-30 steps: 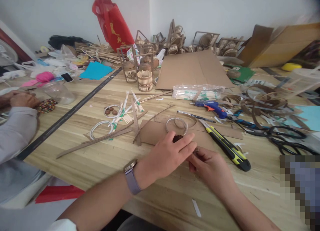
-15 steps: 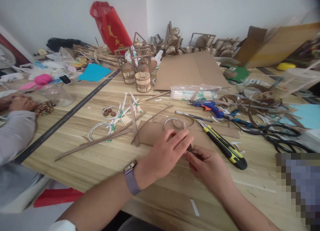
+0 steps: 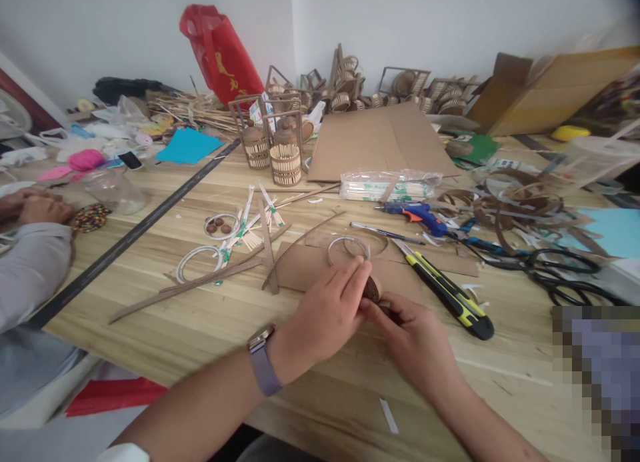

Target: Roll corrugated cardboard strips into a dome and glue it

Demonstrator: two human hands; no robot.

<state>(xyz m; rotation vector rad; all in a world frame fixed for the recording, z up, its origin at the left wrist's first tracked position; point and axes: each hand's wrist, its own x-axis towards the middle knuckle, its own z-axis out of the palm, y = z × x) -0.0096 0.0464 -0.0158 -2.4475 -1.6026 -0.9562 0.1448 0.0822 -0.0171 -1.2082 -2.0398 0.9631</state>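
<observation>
A small dark brown coiled roll (image 3: 371,290), seemingly of corrugated cardboard, is held between my two hands. The straightened fingers of my left hand (image 3: 323,309) press together along its left side. My right hand (image 3: 417,329) pinches its lower right edge with thumb and fingers, which hide part of it. Just beyond my left fingertips, a pale ring (image 3: 331,247) lies on a flat cardboard piece (image 3: 295,267). To the right of my hands is a yellow-and-black utility knife (image 3: 445,292), and a pen (image 3: 385,233) lies behind them.
A blue glue gun (image 3: 420,217), black scissors (image 3: 565,262) and curled brown strips (image 3: 505,195) crowd the right. Stick bundles (image 3: 250,232), brown strips (image 3: 200,279) and tape rings (image 3: 180,265) lie left. Small slatted buckets (image 3: 286,165) stand behind. Another person's hands (image 3: 45,205) rest far left.
My left fingers have shifted slightly left and straightened, so more of the brown roll shows. My right hand has moved slightly left with it.
</observation>
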